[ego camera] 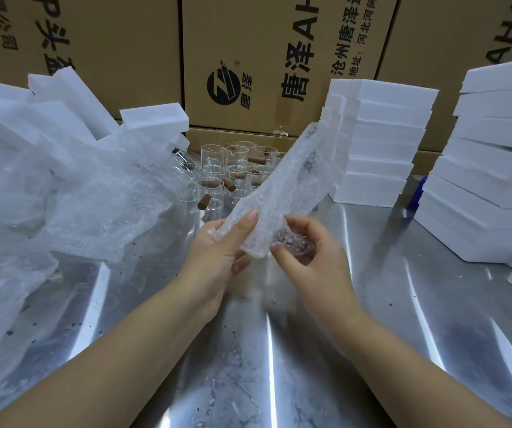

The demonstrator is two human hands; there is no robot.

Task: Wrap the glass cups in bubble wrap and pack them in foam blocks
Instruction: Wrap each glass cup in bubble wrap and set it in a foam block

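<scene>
A strip of bubble wrap stretches up and to the right from between my hands, above the steel table. My left hand pinches its near end, thumb on top. My right hand curls round the near end, where a clear glass cup seems to lie in the wrap. Several bare glass cups stand in a cluster at the back centre, with brown cork-like pieces among them. White foam blocks are stacked at centre right and far right.
A loose heap of bubble wrap and tumbled foam blocks fills the left side. Cardboard boxes wall off the back. The shiny steel table lies under my forearms. A blue object peeks between the foam stacks.
</scene>
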